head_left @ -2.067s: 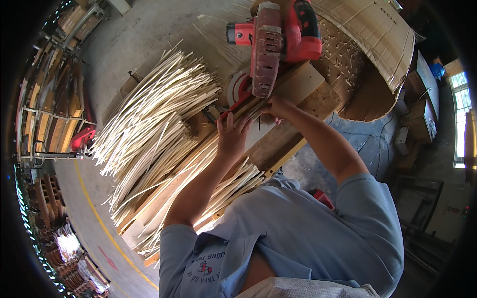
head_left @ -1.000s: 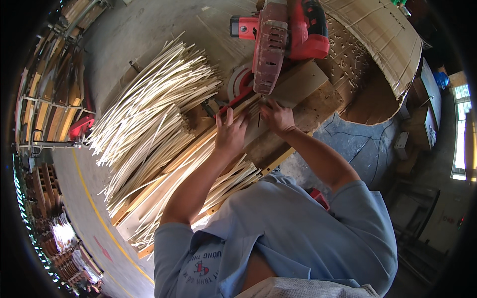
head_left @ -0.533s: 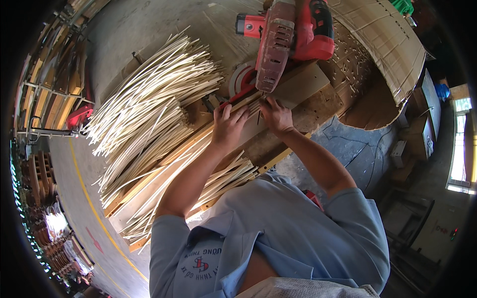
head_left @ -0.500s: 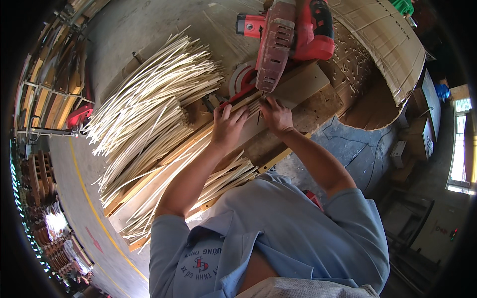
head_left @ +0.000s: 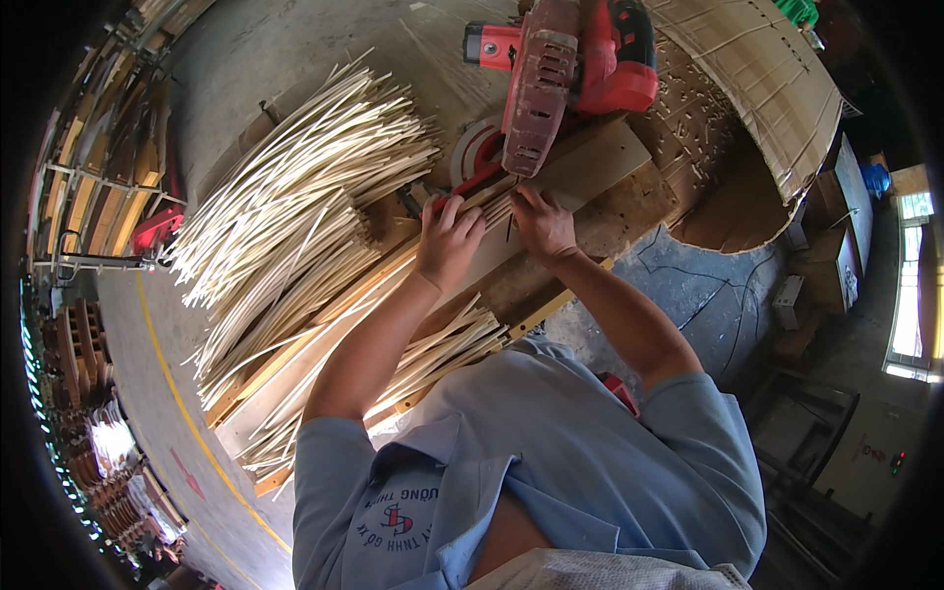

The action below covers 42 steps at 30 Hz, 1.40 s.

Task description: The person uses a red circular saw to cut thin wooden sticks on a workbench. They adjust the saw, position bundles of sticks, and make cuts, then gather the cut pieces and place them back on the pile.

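A few thin pale wooden sticks (head_left: 498, 210) lie side by side along the board below the saw. My left hand (head_left: 449, 240) is closed over them, its fingers bent against the fence side. Just to the right, my right hand (head_left: 544, 224) pinches the same sticks near their ends; the fingertips are partly hidden below the guard. A red mitre saw (head_left: 541, 93) stands over the board, its dusty guard close above my right fingers. The sticks' long ends trail down-left under my left forearm.
A large pile of pale sticks (head_left: 295, 187) lies to the left, and a smaller bundle (head_left: 457, 344) rests near my body. Right of the saw, an opened cardboard box (head_left: 752, 84) holds short offcuts. Cables (head_left: 723, 285) run across the floor at right.
Both hands stay at the sticks by the saw with only slight finger shifts. The whole view has moved a little, and the saw looks still raised.
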Each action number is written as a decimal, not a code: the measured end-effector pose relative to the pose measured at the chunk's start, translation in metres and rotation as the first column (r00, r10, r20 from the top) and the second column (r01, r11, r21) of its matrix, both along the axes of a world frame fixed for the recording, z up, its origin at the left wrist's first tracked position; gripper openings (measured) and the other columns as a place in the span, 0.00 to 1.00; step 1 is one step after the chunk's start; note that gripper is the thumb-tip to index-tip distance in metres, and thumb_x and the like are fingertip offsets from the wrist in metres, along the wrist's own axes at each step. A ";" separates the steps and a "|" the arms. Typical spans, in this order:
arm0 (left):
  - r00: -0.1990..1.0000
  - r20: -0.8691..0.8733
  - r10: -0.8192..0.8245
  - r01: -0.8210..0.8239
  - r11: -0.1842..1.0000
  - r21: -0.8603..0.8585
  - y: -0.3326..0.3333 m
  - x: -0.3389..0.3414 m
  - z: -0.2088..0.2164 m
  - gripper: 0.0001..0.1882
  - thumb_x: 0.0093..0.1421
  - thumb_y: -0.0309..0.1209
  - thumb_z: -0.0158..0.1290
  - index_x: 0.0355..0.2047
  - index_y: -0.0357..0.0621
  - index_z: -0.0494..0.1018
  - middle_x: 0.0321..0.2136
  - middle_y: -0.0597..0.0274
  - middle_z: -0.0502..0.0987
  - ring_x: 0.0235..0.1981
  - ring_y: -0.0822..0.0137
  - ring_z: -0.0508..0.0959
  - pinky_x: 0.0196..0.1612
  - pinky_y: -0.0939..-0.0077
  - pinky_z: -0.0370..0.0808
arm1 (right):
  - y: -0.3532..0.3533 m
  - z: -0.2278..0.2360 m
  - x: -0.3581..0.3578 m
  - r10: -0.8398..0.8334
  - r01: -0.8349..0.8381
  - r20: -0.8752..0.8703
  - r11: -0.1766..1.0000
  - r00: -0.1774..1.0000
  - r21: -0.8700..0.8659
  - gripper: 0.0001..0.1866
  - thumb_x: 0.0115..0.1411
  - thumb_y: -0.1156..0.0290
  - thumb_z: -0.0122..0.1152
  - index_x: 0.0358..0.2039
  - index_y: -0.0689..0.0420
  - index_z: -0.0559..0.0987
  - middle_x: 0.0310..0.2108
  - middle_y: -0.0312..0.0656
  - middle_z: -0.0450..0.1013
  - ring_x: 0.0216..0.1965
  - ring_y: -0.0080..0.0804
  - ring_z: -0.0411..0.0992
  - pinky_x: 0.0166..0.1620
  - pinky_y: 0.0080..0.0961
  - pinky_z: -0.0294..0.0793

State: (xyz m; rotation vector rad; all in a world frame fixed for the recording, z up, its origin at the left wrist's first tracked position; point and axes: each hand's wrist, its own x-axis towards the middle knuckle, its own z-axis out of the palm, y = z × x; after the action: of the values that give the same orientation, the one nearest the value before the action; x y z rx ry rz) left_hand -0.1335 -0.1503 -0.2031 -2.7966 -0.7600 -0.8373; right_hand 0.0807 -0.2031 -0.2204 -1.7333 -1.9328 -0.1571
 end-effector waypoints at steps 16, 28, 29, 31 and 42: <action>0.983 0.048 0.179 -0.175 0.981 -0.077 -0.010 -0.006 0.010 0.09 0.51 0.27 0.64 0.32 0.44 0.76 0.51 0.57 0.71 0.57 0.49 0.70 0.60 0.44 0.66 | 0.000 0.003 -0.001 0.005 -0.004 0.028 1.000 1.000 -0.006 0.14 0.59 0.69 0.62 0.47 0.53 0.81 0.50 0.30 0.74 0.41 0.41 0.76 0.36 0.39 0.82; 0.948 0.037 0.316 -0.308 0.941 -0.138 -0.046 -0.063 0.009 0.06 0.57 0.29 0.64 0.33 0.45 0.77 0.58 0.56 0.70 0.60 0.46 0.68 0.62 0.43 0.65 | 0.002 0.001 0.000 0.020 -0.021 0.019 0.999 1.000 0.033 0.11 0.60 0.71 0.62 0.44 0.52 0.82 0.48 0.30 0.74 0.40 0.40 0.76 0.37 0.36 0.82; 0.940 0.010 0.342 -0.337 0.931 -0.143 -0.049 -0.065 0.008 0.08 0.56 0.28 0.65 0.35 0.45 0.78 0.58 0.57 0.70 0.61 0.47 0.68 0.62 0.45 0.65 | 0.002 0.000 0.001 0.021 -0.021 0.018 0.999 1.000 0.035 0.11 0.60 0.71 0.62 0.44 0.52 0.82 0.48 0.30 0.74 0.40 0.39 0.76 0.37 0.36 0.82; 0.929 -0.011 0.370 -0.367 0.917 -0.154 -0.051 -0.070 0.006 0.08 0.56 0.28 0.65 0.36 0.46 0.80 0.58 0.58 0.71 0.62 0.48 0.68 0.63 0.47 0.65 | 0.002 0.001 0.001 0.022 -0.023 0.017 0.999 1.000 0.040 0.12 0.60 0.71 0.63 0.45 0.52 0.82 0.48 0.29 0.74 0.40 0.39 0.76 0.37 0.36 0.82; 0.893 -0.140 0.429 -0.443 0.891 -0.096 -0.046 -0.063 0.007 0.06 0.60 0.29 0.60 0.32 0.38 0.78 0.57 0.56 0.72 0.63 0.49 0.67 0.64 0.45 0.64 | 0.002 0.001 0.001 0.026 -0.027 0.018 0.998 0.999 0.048 0.12 0.58 0.71 0.63 0.44 0.52 0.81 0.47 0.30 0.73 0.40 0.40 0.76 0.36 0.37 0.82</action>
State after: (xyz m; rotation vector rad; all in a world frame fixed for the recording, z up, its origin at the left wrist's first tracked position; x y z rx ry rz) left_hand -0.1968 -0.1966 -0.1964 -2.5780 -1.3934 -0.5565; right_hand 0.0822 -0.2007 -0.2197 -1.6798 -1.9481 -0.2081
